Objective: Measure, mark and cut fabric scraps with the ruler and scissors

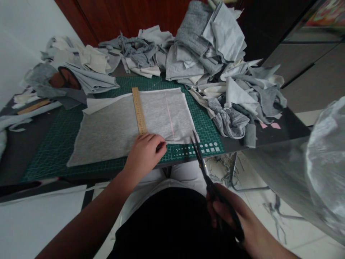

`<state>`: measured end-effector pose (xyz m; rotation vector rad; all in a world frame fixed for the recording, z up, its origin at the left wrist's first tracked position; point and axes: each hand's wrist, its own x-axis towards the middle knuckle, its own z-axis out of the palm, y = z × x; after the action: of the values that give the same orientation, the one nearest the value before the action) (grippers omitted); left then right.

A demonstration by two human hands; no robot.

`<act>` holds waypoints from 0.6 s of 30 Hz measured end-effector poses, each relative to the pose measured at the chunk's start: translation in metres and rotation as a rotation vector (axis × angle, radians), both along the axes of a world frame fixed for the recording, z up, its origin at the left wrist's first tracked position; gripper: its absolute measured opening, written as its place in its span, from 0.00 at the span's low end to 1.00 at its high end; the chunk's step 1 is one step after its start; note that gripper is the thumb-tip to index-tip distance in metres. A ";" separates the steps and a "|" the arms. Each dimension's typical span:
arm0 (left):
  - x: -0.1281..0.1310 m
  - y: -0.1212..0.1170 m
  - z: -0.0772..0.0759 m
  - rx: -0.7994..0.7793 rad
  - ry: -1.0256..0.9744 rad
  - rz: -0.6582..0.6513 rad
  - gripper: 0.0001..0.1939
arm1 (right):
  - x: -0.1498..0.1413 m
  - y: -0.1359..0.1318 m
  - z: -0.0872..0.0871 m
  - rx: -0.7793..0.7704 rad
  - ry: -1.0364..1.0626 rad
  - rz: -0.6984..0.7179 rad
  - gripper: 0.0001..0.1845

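Observation:
A piece of light grey fabric [113,129] lies on the green cutting mat [54,147], its white underside folded over at the top left. A pink line [170,117] runs across its right part. My left hand [145,153] is closed at the fabric's near edge, thumb and fingers pinching it, and covers the near end of a wooden ruler [138,109] lying across the cloth. In my right hand [231,208] is a pair of black-handled scissors [199,158], held in front of the table edge. The blades point at the fabric's near right corner, tips slightly apart.
Heaped fabric scraps [145,50] line the back of the table, with a taller pile [199,43] behind the mat and more scraps [239,100] on the right. A translucent plastic bag [327,162] bulges at the right. Offcuts [223,171] lie on the floor.

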<state>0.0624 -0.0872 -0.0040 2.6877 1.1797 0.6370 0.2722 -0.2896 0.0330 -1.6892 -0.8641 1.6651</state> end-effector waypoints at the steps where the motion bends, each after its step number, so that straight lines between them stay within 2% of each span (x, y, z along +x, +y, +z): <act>1: 0.001 0.001 0.000 -0.001 -0.010 0.013 0.04 | 0.008 0.001 -0.002 0.033 -0.036 -0.029 0.33; 4: 0.001 0.001 -0.002 -0.018 -0.026 0.040 0.03 | 0.031 -0.002 -0.006 0.129 -0.064 -0.187 0.30; 6: 0.001 0.000 -0.002 -0.018 -0.021 0.035 0.03 | 0.038 -0.008 -0.007 0.168 -0.030 -0.214 0.30; 8: 0.001 -0.002 -0.003 -0.001 -0.004 0.010 0.02 | 0.036 -0.015 -0.004 0.171 0.026 -0.088 0.33; 11: 0.001 -0.006 -0.004 0.029 0.025 -0.037 0.01 | 0.019 -0.021 0.005 0.069 0.087 0.127 0.39; 15: -0.001 -0.009 -0.006 0.034 0.019 -0.034 0.01 | -0.004 -0.016 0.019 -0.039 0.045 0.210 0.39; 18: -0.001 -0.010 -0.007 0.025 0.004 -0.018 0.01 | -0.010 -0.011 0.021 -0.077 0.076 0.236 0.39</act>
<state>0.0609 -0.0969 -0.0106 2.7186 1.1542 0.6482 0.2618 -0.3005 0.0536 -1.6127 -1.0057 1.9289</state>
